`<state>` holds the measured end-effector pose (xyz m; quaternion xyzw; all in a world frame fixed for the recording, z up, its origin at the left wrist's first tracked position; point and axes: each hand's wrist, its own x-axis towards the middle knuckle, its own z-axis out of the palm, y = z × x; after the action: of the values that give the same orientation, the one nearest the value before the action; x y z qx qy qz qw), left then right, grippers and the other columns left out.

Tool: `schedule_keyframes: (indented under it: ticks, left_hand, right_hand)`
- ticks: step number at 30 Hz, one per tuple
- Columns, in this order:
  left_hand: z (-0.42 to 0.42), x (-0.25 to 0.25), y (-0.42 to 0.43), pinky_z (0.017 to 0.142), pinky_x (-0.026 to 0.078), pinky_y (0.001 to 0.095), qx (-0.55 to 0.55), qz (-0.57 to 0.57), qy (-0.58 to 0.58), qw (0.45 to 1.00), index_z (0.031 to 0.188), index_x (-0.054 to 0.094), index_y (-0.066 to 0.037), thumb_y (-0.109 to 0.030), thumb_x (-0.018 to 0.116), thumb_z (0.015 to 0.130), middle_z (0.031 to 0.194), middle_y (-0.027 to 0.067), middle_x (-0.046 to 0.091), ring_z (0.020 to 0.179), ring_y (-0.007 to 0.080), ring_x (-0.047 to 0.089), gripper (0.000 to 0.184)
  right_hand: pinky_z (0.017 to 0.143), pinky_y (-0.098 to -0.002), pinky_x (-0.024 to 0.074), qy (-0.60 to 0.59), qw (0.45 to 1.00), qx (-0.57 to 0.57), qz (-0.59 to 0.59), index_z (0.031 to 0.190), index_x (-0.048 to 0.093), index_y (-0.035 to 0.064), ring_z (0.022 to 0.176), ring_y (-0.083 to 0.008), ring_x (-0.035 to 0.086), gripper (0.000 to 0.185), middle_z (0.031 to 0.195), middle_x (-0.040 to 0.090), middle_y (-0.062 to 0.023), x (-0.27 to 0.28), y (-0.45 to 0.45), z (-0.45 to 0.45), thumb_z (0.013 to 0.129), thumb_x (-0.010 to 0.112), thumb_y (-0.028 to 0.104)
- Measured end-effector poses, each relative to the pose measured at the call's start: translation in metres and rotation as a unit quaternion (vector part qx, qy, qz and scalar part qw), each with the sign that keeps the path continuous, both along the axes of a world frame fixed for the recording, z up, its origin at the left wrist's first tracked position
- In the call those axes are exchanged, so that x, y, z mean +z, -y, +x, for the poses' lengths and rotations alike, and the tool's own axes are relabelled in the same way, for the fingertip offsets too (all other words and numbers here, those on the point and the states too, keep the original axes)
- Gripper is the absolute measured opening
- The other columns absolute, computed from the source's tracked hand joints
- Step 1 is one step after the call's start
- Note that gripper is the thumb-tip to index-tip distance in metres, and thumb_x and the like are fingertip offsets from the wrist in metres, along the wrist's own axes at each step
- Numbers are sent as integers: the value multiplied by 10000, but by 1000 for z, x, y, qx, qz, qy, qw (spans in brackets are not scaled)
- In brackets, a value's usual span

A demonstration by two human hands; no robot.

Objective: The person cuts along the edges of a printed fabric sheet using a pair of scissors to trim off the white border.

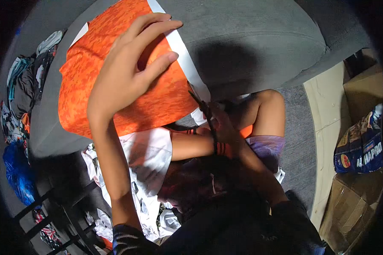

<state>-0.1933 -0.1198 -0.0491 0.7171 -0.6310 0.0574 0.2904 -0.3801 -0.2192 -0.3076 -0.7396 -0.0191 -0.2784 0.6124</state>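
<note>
My left hand (132,63) lies over an orange patterned fabric (89,55), its fingers spread and the fingertips near the fabric's white edge strip (181,51). Dark scissors (196,97) are in my right hand (221,123), in shadow at the fabric's lower right corner. Their blades point up along the white strip. The fabric is spread on a grey cushioned surface (251,25). White cloth (151,153) rests over my lap beneath it.
Piled clothes (23,85) and a blue plastic bag (19,170) lie at the left, near a black metal rack (68,212). Cardboard boxes (349,208) and a printed dark blue bag (359,144) stand at the right. My bent legs (264,110) are below the cushion.
</note>
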Motion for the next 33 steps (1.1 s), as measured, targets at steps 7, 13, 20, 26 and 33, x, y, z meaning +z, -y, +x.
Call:
schedule_keyframes:
  ticks: [7,13,20,26,33]
  left_hand:
    - [15,6,14,1042,348,341,-38,30,-17,999,1282,570,-53,-155,636,861,1337,102,509,1207,261,491,439]
    - [24,4,23,1047,347,346,-85,17,-19,996,1312,549,-67,-169,631,867,1357,95,504,1219,266,489,464]
    - [39,-6,27,1010,405,378,-82,24,-41,995,1292,576,-108,-308,669,853,1338,91,510,1181,282,504,492]
    - [40,-4,23,1070,372,403,-58,77,-38,995,1401,452,-123,-456,617,876,1451,62,426,1281,292,448,643]
    - [47,-11,23,1062,378,404,-30,90,-37,995,1378,485,-122,-478,629,868,1434,63,446,1263,289,461,639]
  right_hand:
    - [695,-343,414,-13,997,-55,-56,1083,584,56,767,-213,518,517,899,572,-59,14,-6,16,720,817,340]
    - [624,-319,386,16,997,-55,-58,999,594,66,671,-190,476,451,807,551,-27,7,-6,17,685,829,289]
    - [581,-323,376,-19,997,-39,-58,984,610,63,634,-185,454,421,757,540,-19,-9,-10,3,661,838,207]
    - [568,-343,385,-50,996,-52,57,954,619,56,617,-197,467,376,745,555,-40,-11,-20,-4,686,805,244]
    - [538,-340,388,-78,985,-98,-114,1084,597,39,577,-207,491,491,709,561,-42,-3,-16,-3,726,781,320]
